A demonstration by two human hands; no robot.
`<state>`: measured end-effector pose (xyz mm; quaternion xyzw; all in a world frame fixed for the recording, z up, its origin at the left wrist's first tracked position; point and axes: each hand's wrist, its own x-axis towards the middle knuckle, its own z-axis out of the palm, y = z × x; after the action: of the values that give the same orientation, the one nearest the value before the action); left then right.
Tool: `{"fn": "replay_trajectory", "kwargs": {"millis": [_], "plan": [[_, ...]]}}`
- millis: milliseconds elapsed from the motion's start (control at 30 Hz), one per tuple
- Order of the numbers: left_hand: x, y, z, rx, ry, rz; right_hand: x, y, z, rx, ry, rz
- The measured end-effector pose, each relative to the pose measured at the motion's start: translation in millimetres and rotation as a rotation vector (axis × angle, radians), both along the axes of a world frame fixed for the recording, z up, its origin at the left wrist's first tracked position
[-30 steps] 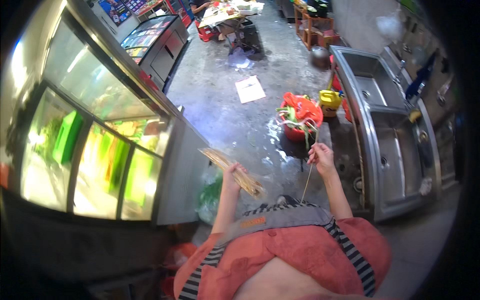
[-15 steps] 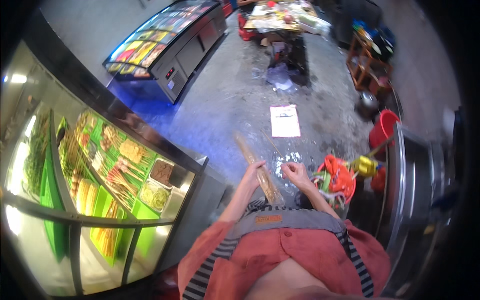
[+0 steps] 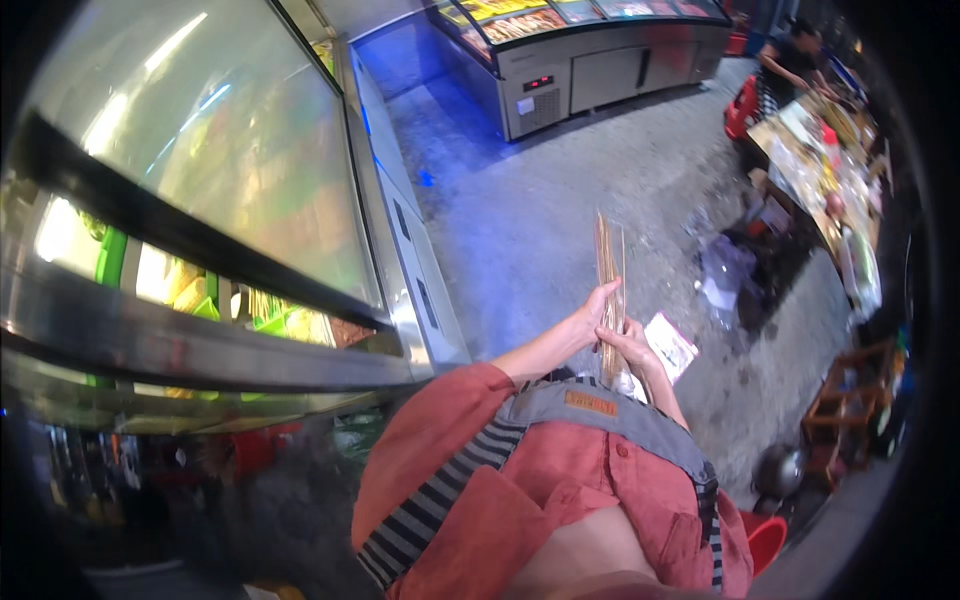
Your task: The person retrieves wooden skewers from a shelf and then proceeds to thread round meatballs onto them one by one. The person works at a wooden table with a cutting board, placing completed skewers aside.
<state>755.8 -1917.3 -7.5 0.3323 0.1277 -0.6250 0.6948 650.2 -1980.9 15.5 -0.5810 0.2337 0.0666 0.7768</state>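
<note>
In front of the apron point(image 3: 650, 430), the wrapped stick bundle point(image 3: 605, 252), probably light, stiff yet slippery, suits a mid-length grip, the left hand point(image 3: 597, 308) curled round it, the right hand point(image 3: 634, 346) half-closed just below, its hold unclear.

One left hand point(image 3: 597, 312) and one right hand point(image 3: 629, 346), two of the wearer's own. One bundle of thin sticks point(image 3: 604, 250), its single sticks too close to count. One apron point(image 3: 650, 427). One glass cabinet point(image 3: 270, 140), one display case point(image 3: 612, 82). On the floor point(image 3: 530, 210), one sheet of paper point(image 3: 669, 346). One tabletop point(image 3: 766, 138), its load too jumbled to count; one other person point(image 3: 785, 62) and one red seat point(image 3: 742, 108) near its far corner. One wooden rack point(image 3: 838, 408), one round metal vessel point(image 3: 779, 468), one red bucket point(image 3: 768, 542).
</note>
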Motion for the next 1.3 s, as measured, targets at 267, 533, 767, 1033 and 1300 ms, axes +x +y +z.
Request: {"fn": "replay_trajectory", "kwargs": {"millis": [267,533,767,1033,1300], "plan": [[117.5,-107.0,-8.6,-0.006,-0.112,0.120,135.7,-129.9,8.2,0.093,0.063,0.037],[214.6,-257.7,4.7,0.010,-0.594,-0.244,214.3,-296.9,-31.3,0.079,0.028,-0.401],[294.5,-395.3,13.8,-0.196,-0.594,-0.474,201.9,-457.7,-2.4,-0.118,0.121,-0.877],[388.3,-535.3,-8.6,-0.040,-0.433,-0.398,226.0,-614.5,-10.4,-0.103,0.043,-1.197],[473.6,-656.4,-2.4,0.001,-0.427,-0.396,259.2,-726.3,-3.6,-0.232,-0.064,-1.547]]}}
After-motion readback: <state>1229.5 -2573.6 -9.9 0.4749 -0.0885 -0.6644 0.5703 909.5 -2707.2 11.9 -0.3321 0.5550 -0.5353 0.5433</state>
